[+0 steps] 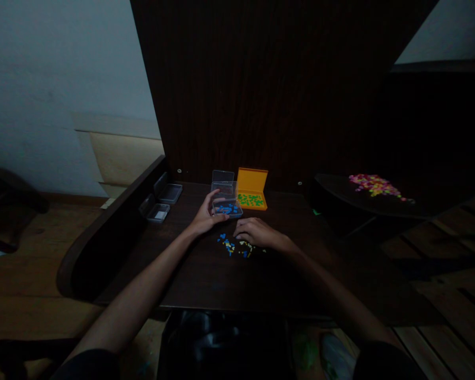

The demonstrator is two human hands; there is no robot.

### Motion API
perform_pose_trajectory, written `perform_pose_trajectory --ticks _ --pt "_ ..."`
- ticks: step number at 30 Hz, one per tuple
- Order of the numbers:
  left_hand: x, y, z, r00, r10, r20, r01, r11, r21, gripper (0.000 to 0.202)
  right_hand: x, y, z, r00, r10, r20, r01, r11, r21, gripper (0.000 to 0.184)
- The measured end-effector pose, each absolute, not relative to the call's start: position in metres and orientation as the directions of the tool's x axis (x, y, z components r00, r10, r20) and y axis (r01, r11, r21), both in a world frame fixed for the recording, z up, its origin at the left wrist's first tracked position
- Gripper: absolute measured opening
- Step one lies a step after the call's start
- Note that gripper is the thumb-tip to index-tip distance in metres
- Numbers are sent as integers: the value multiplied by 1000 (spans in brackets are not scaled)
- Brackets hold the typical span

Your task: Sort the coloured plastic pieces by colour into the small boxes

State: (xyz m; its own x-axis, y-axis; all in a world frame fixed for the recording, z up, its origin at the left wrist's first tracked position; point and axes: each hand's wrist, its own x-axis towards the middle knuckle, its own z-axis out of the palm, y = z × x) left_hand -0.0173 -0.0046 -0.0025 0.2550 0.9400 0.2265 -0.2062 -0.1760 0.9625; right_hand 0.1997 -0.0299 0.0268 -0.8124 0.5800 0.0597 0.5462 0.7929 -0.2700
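My left hand grips the left side of a clear plastic box, its lid raised and blue pieces lying inside. Bent over the dark table, my right hand has its fingers curled together above a loose scatter of small blue and pale yellow pieces. Whatever the right fingertips may hold is too small and dim to make out. Just behind the hands, an orange box stands with its lid up, and green pieces cover its bottom. Another clear box with dark reddish contents sits behind the blue one.
Two more clear boxes, a larger one and a smaller one, stand with lids up by the table's raised left side. A dark panel rises at the back. On a ledge at right lies a pile of colourful pieces.
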Motion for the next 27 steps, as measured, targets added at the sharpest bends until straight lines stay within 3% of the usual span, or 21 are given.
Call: perform_pose_trajectory --ticks 13,21,27 --pt "-16 -6 -2 255 943 212 -219 -158 963 97 200 -37 25 -808 573 137 559 819 -130 16" --pt "-15 -8 -1 281 935 218 -233 -154 960 95 204 -29 45 -745 566 354 469 821 -325 17" --pt "-9 -13 -2 328 927 182 -247 -101 964 95 204 -12 54 -632 638 440 533 770 -351 16"
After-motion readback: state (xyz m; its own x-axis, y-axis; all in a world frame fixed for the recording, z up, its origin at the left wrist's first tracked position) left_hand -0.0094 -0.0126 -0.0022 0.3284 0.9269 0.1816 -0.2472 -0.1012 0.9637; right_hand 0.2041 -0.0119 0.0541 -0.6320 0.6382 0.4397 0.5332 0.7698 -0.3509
